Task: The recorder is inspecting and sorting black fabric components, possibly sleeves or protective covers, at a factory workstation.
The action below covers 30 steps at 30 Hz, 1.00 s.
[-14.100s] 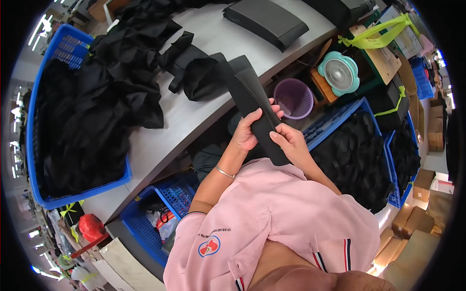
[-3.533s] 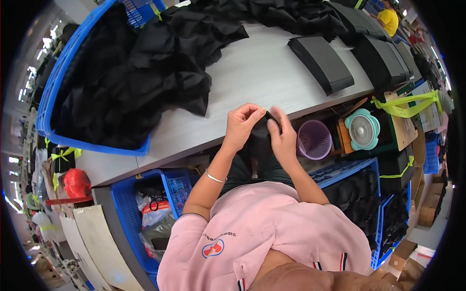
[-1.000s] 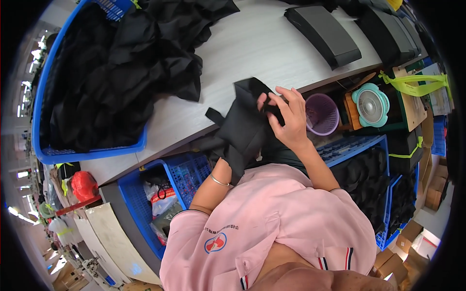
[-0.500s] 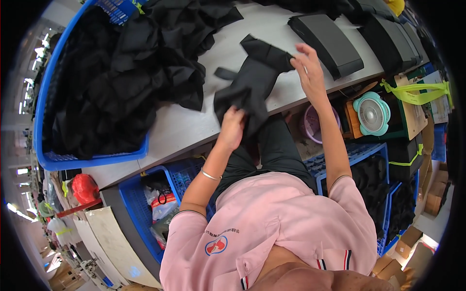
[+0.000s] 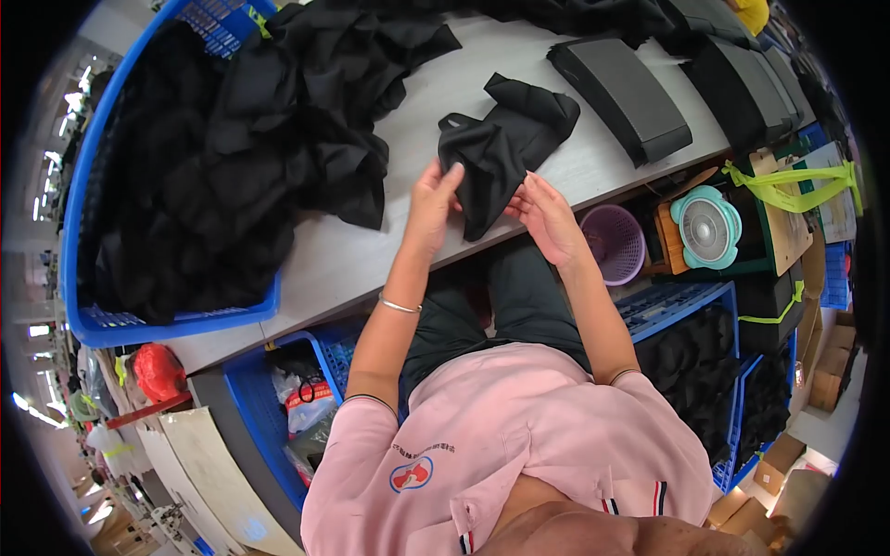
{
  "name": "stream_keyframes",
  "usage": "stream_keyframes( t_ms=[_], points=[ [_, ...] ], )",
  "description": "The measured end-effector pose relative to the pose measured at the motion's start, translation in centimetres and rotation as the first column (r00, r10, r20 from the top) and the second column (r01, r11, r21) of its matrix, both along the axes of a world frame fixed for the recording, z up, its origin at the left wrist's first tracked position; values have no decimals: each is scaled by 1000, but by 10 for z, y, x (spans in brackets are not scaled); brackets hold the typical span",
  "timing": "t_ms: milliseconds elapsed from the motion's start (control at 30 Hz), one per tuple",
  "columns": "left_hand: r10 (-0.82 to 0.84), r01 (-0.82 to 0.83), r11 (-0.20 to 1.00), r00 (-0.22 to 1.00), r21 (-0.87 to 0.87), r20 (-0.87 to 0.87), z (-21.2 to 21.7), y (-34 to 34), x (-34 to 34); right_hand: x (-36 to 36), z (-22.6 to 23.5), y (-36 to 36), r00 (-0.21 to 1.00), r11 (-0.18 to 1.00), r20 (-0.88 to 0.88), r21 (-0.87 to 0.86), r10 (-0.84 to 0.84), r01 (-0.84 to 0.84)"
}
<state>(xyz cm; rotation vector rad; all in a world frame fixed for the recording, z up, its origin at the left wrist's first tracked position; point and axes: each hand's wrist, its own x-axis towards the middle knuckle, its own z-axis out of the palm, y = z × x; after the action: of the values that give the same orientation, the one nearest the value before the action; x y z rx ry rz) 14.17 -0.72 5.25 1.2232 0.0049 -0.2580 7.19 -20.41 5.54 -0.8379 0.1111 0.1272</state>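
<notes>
A piece of black fabric (image 5: 508,134) with a small loop at its left corner lies crumpled over the front of the pale table, its lower tip hanging toward me. My left hand (image 5: 432,206) grips its left side, thumb on top and the other fingers partly hidden beneath. At the lower right edge of the cloth, my right hand (image 5: 549,218) pinches it between thumb and fingertips. A big heap of black fabric (image 5: 306,120) spreads from the left across the table, a short way from my left hand.
A blue basket (image 5: 171,324) holds part of the heap. Stacks of flat black pieces (image 5: 621,93) stand at the back right. Below the table edge are a purple basket (image 5: 614,246), a small turquoise fan (image 5: 710,227) and blue crates (image 5: 269,408).
My right hand has come down and left from the cloth's far right end to its near edge. My left hand has moved up slightly, and the cloth now lies more bunched.
</notes>
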Motion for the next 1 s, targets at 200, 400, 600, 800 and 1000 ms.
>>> stream_keyframes(
  t_ms=[200, 400, 600, 800, 1000],
  points=[
    [-98, 69, 962, 990, -265, -99, -6, -33, -25, 4, -2, -19, 988, 970, 14, 190, 154, -154],
    [-38, 34, 998, 997, -55, -62, -16, -46, -38, 6, 1, -16, 953, 949, 42, 93, 299, -301],
    [15, -26, 986, 998, 164, 69, -7, -42, -44, 7, 6, -22, 976, 981, -98, -6, 194, -196],
    [-271, 259, 925, 963, -279, -4, 3, -2, -26, 13, 2, -48, 997, 922, -69, -387, -45, 15],
    [-141, 144, 977, 990, -154, 33, 0, -7, -12, 9, 10, -46, 999, 881, -37, -474, -2, -16]
  ],
)
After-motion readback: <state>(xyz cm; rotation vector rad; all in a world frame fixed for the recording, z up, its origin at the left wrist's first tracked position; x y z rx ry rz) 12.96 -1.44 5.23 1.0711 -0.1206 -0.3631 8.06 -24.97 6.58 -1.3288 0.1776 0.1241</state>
